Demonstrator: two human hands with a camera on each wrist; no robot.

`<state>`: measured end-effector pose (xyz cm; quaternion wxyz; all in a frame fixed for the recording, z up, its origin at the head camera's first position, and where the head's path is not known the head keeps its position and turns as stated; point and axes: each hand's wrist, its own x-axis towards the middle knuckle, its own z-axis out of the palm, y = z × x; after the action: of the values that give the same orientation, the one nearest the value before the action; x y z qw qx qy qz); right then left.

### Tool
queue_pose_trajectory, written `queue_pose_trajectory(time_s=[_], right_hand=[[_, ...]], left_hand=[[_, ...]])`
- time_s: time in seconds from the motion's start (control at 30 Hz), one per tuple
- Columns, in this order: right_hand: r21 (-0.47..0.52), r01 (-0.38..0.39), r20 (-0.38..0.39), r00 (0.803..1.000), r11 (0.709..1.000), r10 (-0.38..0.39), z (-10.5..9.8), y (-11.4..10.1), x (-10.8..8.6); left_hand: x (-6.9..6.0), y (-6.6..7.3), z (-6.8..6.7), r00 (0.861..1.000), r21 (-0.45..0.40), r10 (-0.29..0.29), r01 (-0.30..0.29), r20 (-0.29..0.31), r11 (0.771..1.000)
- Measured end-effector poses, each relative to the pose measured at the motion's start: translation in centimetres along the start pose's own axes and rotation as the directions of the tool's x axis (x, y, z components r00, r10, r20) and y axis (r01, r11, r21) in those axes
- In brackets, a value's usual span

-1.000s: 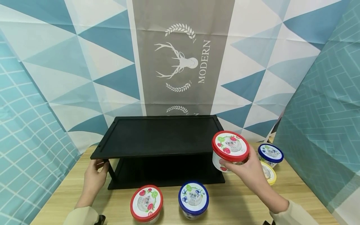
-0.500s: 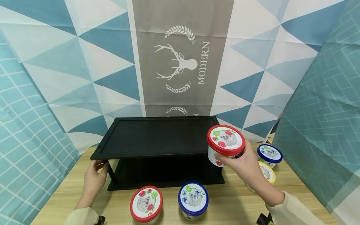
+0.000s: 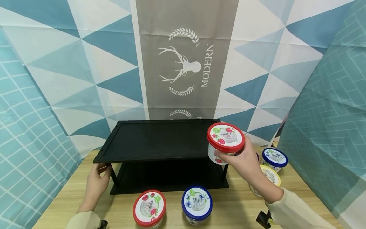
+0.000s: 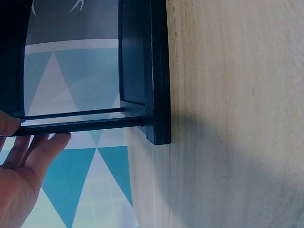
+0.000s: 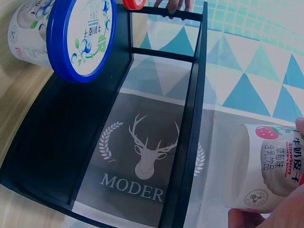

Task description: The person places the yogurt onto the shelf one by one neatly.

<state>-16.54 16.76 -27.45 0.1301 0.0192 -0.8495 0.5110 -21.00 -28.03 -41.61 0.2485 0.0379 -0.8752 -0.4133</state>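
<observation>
A black two-tier shelf [image 3: 166,140] stands on the wooden table. My left hand [image 3: 97,183] is at its front left post, fingers curled around the post under the top board; the left wrist view shows the fingers at the post [image 4: 85,126]. My right hand [image 3: 247,160] grips a white tub with a red lid [image 3: 226,137], raised beside the shelf's top right corner. In the right wrist view this strawberry tub [image 5: 261,166] is tilted sideways in the fingers. In front of the shelf are another red-lidded tub [image 3: 149,208] and a blue-lidded tub [image 3: 196,203].
At the right, behind my right forearm, stand a blue-lidded tub [image 3: 274,157] and a yellow-lidded tub [image 3: 270,175], with another blue lid partly hidden by the hand. A patterned cloth [image 3: 183,63] hangs behind the shelf, with tiled cloths on both sides.
My right hand has moved up and to the left with the red-lidded tub, toward the shelf's top board. My left hand has stayed at the post.
</observation>
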Motion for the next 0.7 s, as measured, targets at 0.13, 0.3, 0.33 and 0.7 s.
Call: queue_pose_trajectory(time_s=[0.13, 0.3, 0.33, 0.7], right_hand=[[-0.01, -0.002, -0.004, 1.0, 1.0, 0.001, 0.04, -0.08, 0.26], [-0.001, 0.009, -0.007, 1.0, 1.0, -0.009, 0.13, -0.26, 0.62], [0.003, 0.01, -0.006, 1.0, 1.0, -0.01, 0.17, -0.31, 0.68], [0.043, 0.016, 0.013, 1.0, 0.999, -0.016, 0.75, -0.94, 1.03]], left_hand=[[0.05, 0.13, 0.0, 1.0, -0.002, 0.0, 0.0, 0.001, 1.0], [0.13, 0.26, -0.1, 1.0, -0.015, 0.003, -0.003, -0.003, 1.0], [0.14, 0.27, -0.12, 1.0, -0.015, 0.005, -0.005, -0.005, 1.0], [0.05, 0.03, 0.04, 1.0, -0.005, 0.014, -0.014, -0.019, 1.0]])
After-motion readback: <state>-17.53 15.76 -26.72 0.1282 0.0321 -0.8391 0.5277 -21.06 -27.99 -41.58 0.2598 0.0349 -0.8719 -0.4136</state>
